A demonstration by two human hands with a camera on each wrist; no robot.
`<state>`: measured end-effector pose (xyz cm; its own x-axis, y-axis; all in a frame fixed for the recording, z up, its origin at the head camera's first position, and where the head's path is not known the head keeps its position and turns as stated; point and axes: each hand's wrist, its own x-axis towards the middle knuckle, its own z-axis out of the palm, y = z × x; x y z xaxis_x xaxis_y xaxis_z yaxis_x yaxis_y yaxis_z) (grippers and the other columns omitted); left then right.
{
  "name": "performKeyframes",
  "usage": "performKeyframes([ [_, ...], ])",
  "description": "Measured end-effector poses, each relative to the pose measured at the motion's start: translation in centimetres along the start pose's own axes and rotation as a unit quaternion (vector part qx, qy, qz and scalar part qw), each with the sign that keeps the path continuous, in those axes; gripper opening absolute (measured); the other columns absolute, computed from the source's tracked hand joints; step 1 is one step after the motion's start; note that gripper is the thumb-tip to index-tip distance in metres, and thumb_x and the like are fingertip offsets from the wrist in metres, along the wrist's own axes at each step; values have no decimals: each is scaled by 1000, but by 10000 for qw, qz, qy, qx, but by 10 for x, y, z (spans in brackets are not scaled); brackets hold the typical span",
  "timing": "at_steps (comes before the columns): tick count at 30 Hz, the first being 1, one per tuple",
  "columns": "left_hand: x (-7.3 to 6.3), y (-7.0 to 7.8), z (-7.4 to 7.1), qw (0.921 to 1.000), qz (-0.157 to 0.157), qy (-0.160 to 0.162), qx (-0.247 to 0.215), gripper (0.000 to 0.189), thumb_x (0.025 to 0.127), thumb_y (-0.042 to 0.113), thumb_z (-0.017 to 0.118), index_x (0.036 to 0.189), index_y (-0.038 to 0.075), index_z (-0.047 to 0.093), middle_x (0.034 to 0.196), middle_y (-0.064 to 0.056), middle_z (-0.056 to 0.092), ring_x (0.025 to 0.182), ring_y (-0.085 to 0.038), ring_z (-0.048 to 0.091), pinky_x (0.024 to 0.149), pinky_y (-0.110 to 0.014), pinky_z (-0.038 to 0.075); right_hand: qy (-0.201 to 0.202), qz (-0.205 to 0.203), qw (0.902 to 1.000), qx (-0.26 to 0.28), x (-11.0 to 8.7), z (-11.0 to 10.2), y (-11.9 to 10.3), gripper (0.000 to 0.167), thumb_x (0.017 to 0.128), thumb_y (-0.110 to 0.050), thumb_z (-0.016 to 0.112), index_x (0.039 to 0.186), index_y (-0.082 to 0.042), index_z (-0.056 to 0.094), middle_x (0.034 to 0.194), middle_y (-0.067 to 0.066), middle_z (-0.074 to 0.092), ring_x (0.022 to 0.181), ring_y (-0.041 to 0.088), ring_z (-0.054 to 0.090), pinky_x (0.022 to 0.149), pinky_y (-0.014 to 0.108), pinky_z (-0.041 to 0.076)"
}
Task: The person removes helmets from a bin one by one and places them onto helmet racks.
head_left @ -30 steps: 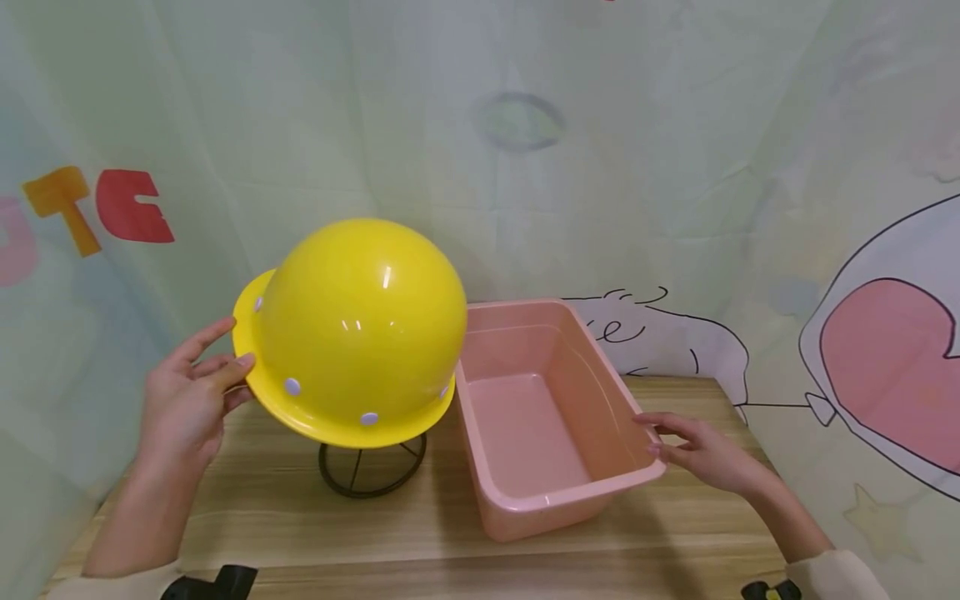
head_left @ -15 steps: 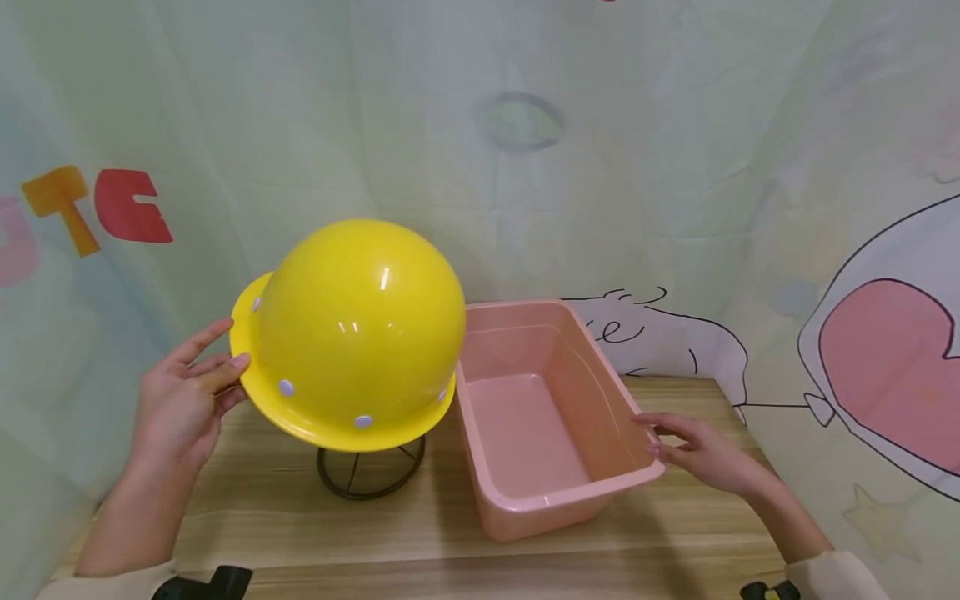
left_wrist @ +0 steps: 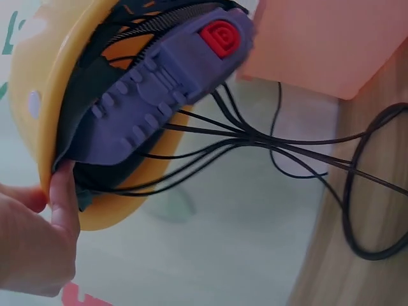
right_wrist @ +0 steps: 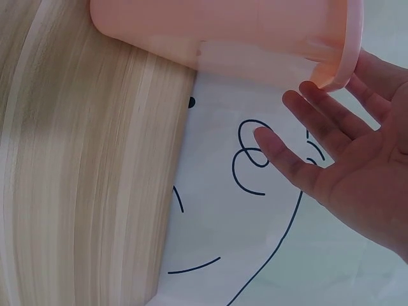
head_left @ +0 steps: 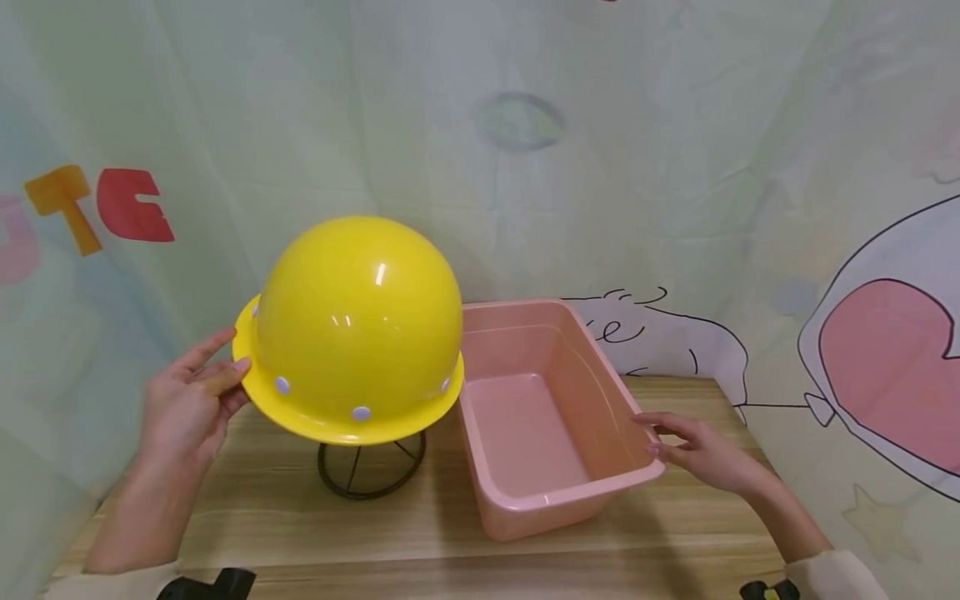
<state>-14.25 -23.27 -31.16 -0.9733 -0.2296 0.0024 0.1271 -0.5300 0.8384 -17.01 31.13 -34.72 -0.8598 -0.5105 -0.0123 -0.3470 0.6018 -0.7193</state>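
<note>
A yellow hard hat (head_left: 360, 325) stands over a black wire stand (head_left: 352, 492). My left hand (head_left: 183, 400) pinches the left edge of its brim between thumb and fingers. In the left wrist view the hat's underside shows a dark grey headband (left_wrist: 137, 102) with a red knob (left_wrist: 220, 38). The stand's thin wires (left_wrist: 248, 137) run up inside the hat, where their contact is hidden. To the right sits a pink plastic tub (head_left: 555, 500), nothing visible in it. My right hand (head_left: 705, 450) pinches the tub's right rim, its other fingers spread in the right wrist view.
Both things stand on a wood-grain table (head_left: 360, 554), the tub close beside the hat. A pale printed curtain (head_left: 420, 125) hangs right behind them and at both sides. Dark wrist straps (head_left: 210, 583) show at the bottom edge.
The hard hat has tilted slightly: the brim's far left edge is lower and its right edge higher, so it stands more level. My left hand shifted a little; the right hand and tub stayed still.
</note>
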Motion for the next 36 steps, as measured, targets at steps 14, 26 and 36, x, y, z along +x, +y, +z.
performKeyframes([
  [14, 7, -18, -16, 9937, -231, -432, -1007, 37, 82, -11, 58, 110, 12, 64, 81, -10, 62, 69, -20, 61, 63, -28, 54, -1, 89, 9999, -54, 0, 0, -1, 42, 90, -13, 58, 128, 0, 49, 128, 25, 47, 113, 40, 45, 79, 34, 51],
  [26, 9, -28, -27, 9866, -341, -1011, -1236, 38, 88, -11, 49, 117, 13, 57, 97, -10, 63, 82, -21, 62, 72, -30, 53, 23, -46, 9999, -153, -1, 1, 1, 41, 90, -14, 58, 128, -1, 49, 127, 23, 49, 112, 38, 45, 80, 32, 49],
  [36, 5, -25, -29, 9907, -344, -1047, -803, 41, 92, -2, 48, 129, 16, 43, 98, -5, 66, 83, -19, 64, 70, -30, 54, 25, -90, 9998, -190, -1, 2, -3, 41, 90, -13, 58, 127, 1, 49, 126, 24, 49, 112, 39, 46, 80, 34, 50],
])
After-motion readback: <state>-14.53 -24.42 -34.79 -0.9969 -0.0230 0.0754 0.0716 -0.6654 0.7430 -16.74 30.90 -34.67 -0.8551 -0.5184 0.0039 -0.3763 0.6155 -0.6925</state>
